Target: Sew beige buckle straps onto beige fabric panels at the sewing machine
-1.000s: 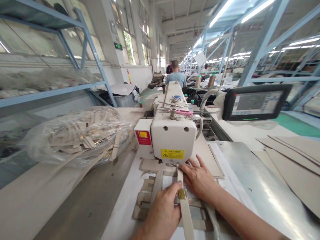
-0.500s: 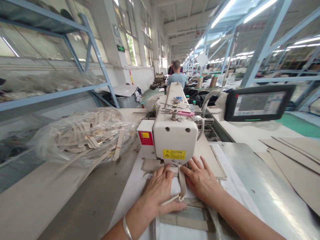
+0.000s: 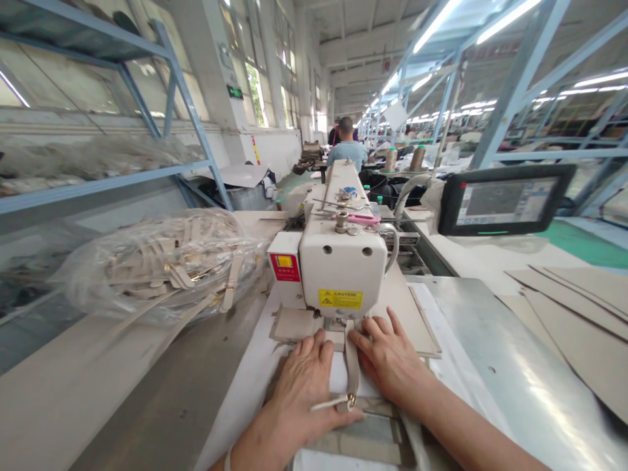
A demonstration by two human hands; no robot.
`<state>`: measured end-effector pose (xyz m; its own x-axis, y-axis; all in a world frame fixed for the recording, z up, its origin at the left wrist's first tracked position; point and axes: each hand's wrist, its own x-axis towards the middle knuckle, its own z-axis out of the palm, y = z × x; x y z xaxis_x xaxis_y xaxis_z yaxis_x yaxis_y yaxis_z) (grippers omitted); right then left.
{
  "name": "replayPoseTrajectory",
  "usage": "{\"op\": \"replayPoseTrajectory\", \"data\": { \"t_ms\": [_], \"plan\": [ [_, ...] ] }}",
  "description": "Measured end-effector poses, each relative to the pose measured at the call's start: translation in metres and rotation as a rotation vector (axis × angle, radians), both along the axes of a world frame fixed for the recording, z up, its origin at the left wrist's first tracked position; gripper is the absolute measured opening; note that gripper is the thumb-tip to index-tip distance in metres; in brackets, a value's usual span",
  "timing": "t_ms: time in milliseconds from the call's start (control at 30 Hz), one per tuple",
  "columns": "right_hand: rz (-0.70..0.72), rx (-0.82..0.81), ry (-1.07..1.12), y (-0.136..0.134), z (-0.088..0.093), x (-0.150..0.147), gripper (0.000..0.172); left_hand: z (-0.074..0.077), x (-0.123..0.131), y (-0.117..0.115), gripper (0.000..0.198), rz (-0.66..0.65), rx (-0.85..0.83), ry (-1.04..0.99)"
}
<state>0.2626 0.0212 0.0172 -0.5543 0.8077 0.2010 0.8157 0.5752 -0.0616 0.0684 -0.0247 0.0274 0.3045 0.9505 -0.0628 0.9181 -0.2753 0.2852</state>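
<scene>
My left hand [image 3: 307,386] lies flat with its fingers stretched toward the sewing machine [image 3: 342,261]. Its fingertips touch the near edge of a beige panel [image 3: 294,324] under the machine head, and its thumb reaches beneath the metal buckle of a narrow beige strap [image 3: 352,360]. That strap runs from the needle area toward me between both hands. To its right, my right hand [image 3: 392,356] rests with fingers apart, the index fingertip pressing at the strap's edge. Beneath the hands lies a white sheet [image 3: 245,405] with a framed cut-out. The needle point is mostly hidden.
A clear plastic bag of beige straps [image 3: 167,261] lies on the left. At the right are a control screen [image 3: 507,199] and a stack of beige panels [image 3: 579,327]. Scissors with pink handles [image 3: 363,220] lie atop the machine. Another person [image 3: 346,147] sits ahead, back turned.
My left hand has drawn slightly back from the machine head. The fingers of my right hand have bent more beside the strap. The view has shifted a little.
</scene>
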Motion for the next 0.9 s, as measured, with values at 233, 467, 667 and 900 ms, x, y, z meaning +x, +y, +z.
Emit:
{"op": "replayPoseTrajectory", "data": {
  "t_ms": [233, 467, 667, 900],
  "plan": [
    [-0.011, 0.004, -0.015, -0.001, 0.001, -0.003, 0.031, 0.002, -0.005, -0.001, 0.092, -0.020, 0.023, 0.018],
    [-0.014, 0.022, -0.007, 0.002, -0.005, -0.007, 0.028, 0.002, -0.008, -0.001, 0.094, 0.000, 0.037, 0.055],
    [0.022, 0.037, 0.024, -0.005, -0.008, -0.010, 0.026, 0.004, -0.011, -0.012, 0.083, 0.027, 0.019, 0.057],
    [0.012, 0.009, -0.004, -0.007, 0.001, 0.003, 0.032, 0.009, 0.007, -0.013, 0.083, 0.020, -0.060, 0.056]
  ]
}}
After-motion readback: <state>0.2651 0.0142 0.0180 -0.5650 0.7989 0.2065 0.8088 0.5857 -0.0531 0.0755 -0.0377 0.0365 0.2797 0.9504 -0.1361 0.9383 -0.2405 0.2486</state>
